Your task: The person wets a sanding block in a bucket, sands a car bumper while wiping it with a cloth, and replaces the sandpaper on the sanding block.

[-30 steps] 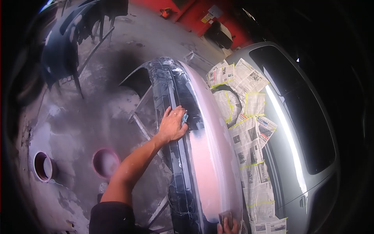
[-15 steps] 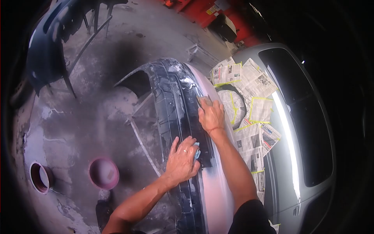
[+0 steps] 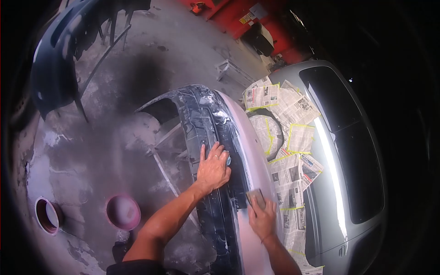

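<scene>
A car bumper (image 3: 255,247), pale pink on its outer face and black with wet whitish streaks along its edge, runs lengthwise in front of me. My left hand (image 3: 212,168) rests on the black part, with a small light-blue cloth (image 3: 228,158) tucked between thumb and fingers. Lower and to the right, my right hand (image 3: 263,219) grips a flat grey-brown sanding block (image 3: 255,198) at the border of the pink face and the black strip. The block's underside is hidden.
A metal stand (image 3: 164,169) shows beneath the bumper. Two pink-rimmed tubs (image 3: 108,211) are on the stained floor at left. A silver car (image 3: 326,192) masked with newspaper (image 3: 288,176) stands close at right. Another dark bumper (image 3: 54,75) hangs on a stand at upper left.
My right hand has slid down along the bumper toward me with the sanding block. My left hand has moved slightly up the black part, and the view has shifted a little.
</scene>
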`<state>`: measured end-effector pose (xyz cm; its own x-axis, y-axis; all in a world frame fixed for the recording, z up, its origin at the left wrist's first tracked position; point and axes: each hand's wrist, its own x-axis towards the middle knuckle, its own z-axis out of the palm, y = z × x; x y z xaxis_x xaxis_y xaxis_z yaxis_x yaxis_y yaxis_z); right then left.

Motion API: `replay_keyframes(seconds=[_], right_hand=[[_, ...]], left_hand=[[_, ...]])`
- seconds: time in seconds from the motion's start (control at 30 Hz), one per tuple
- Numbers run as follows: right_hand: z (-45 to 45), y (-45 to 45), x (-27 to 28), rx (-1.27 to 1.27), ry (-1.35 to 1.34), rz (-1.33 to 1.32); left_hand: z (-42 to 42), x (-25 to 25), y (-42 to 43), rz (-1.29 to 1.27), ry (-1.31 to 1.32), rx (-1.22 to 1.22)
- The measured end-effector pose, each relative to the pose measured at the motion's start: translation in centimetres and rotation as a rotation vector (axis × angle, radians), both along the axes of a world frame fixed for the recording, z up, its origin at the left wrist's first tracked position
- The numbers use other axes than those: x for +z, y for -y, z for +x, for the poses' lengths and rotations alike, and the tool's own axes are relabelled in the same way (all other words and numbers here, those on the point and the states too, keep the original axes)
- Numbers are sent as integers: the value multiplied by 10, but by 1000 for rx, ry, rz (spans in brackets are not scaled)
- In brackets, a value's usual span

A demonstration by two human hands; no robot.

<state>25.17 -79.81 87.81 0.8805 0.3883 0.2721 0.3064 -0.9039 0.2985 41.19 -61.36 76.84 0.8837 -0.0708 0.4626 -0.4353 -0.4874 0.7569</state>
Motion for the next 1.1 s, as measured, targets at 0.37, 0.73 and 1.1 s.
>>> replay_keyframes(seconds=[0.37,0.73,1.1], right_hand=[[120,-7,-3,-22,-39,119],[268,-40,-11,-138,-172,215],[263,-57,-14,19,-57,58]], left_hand=[[-3,-7,1,-61,-3,23],[-2,-6,3,-50,5,42],[0,-7,1,-62,17,45]])
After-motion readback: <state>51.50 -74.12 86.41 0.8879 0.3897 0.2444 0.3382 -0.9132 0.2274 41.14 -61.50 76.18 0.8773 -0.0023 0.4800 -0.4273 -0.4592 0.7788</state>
